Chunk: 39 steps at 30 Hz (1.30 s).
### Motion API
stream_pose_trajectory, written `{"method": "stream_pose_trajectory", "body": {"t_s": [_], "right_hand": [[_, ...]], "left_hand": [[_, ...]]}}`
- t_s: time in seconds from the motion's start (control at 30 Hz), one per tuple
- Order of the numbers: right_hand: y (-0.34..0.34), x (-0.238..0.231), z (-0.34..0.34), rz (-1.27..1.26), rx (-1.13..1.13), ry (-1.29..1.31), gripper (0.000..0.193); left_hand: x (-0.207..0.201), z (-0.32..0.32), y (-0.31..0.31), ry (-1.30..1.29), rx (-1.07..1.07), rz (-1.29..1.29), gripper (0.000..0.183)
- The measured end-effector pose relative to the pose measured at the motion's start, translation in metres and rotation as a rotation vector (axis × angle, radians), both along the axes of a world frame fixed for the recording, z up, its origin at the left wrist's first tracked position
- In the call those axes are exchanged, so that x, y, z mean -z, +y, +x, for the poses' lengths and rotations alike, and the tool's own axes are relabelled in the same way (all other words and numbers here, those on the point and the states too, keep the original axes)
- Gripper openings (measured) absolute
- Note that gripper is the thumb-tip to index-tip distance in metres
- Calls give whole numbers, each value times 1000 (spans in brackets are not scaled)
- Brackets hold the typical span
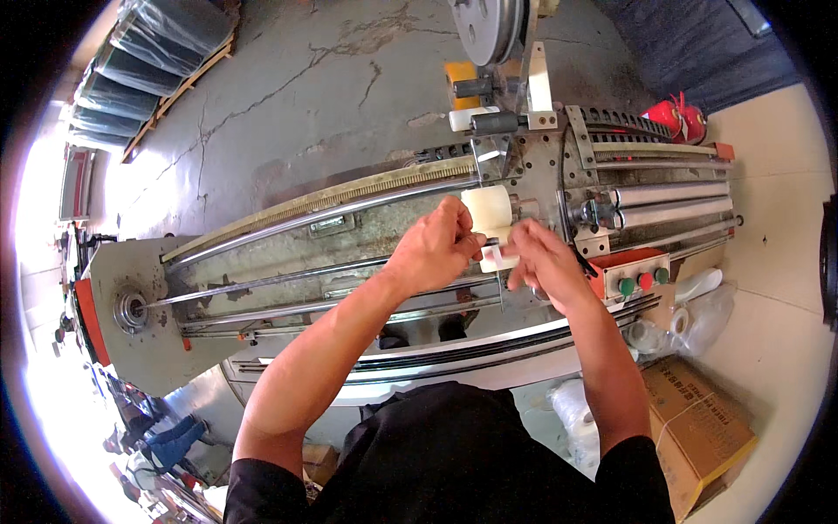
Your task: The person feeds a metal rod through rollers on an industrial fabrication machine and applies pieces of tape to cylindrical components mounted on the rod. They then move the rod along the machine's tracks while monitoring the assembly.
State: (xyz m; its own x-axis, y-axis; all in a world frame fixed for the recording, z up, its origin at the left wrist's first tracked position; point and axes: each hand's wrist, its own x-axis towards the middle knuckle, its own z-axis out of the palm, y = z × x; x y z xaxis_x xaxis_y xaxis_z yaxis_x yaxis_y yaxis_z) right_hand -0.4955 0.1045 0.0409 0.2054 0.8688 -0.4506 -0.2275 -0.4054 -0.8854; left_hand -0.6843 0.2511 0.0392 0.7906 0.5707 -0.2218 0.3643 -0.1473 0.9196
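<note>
My left hand (434, 248) is closed beside a cream roller (487, 210) on the carriage of a long machine. Its thumb and fingertips are pinched together, and what they hold, if anything, is too small to make out. My right hand (547, 264) is just to the right, its fingers bent, apart and slightly blurred. Between the two hands a narrow translucent strip (497, 255) crosses a lower white roller (494, 261). I cannot tell whether the right fingertips touch that strip.
Metal rails (323, 214) run left to the machine's end plate (131, 306). A red control box (630, 269) with round buttons sits right of my right hand. Above stands a large grey wheel (485, 28). A cardboard box (698, 428) and plastic-wrapped rolls (578, 421) lie lower right.
</note>
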Motion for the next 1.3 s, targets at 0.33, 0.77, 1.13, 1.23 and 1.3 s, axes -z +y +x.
{"method": "stream_pose_trajectory", "body": {"t_s": [0.33, 0.77, 1.13, 1.23, 1.3], "right_hand": [[28, -19, 11, 114, 9, 122, 30], [6, 7, -9, -43, -138, -104, 22], [-96, -42, -86, 562, -857, 430, 24], [-126, -11, -48, 316, -649, 189, 33], [-146, 19, -16, 84, -442, -89, 47]], "left_hand": [[8, 0, -2, 29, -1, -39, 26], [-6, 6, -8, 158, 63, 163, 32], [22, 21, 9, 161, -4, 331, 33], [28, 23, 8, 215, -3, 281, 33], [28, 21, 2, 181, -12, 270, 30]]}}
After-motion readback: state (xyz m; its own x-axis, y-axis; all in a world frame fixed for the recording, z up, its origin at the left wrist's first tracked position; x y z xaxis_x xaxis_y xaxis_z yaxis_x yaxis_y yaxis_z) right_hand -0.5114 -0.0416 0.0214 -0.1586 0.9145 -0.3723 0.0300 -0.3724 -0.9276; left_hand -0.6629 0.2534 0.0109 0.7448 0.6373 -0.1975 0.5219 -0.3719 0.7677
